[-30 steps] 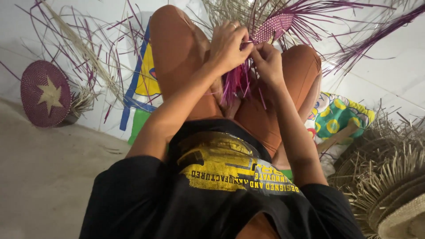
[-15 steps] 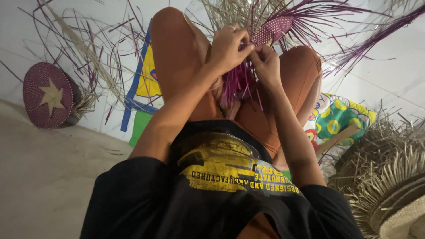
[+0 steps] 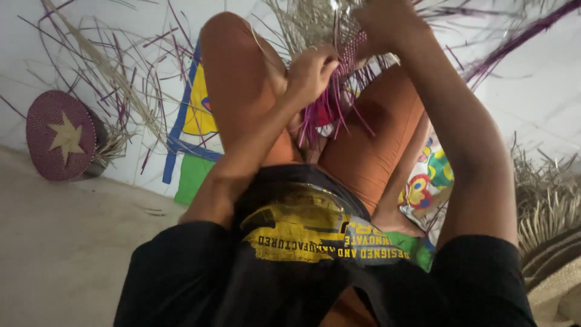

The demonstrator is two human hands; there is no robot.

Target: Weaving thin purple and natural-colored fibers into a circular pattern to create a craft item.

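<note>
Weaving is in progress on a purple woven piece (image 3: 354, 51) held above the person's raised knees, near the top of the head view. The left hand (image 3: 311, 72) is clenched around a bundle of loose purple and magenta strands (image 3: 327, 115) that hang from the piece toward the lap. The right hand (image 3: 387, 24) is raised to the upper edge of the piece and appears to grip it; its fingers are partly cut off by the frame edge, so the exact grasp cannot be confirmed.

Progress, as judged from this view:
- A small patch of tight, regular weave is complete at the held edge.
- Many strands remain loose, both in the left hand and fanning outward at upper right, so the larger part of the work appears to be left.
- The full outline of the piece is hidden, so its final shape cannot be told.

Surroundings: a finished round purple mat with a pale star (image 3: 60, 136) leans against the wall at left. Dry straw-coloured fibres (image 3: 548, 212) lie at right. A colourful patterned cloth (image 3: 430, 175) lies under the legs.
</note>
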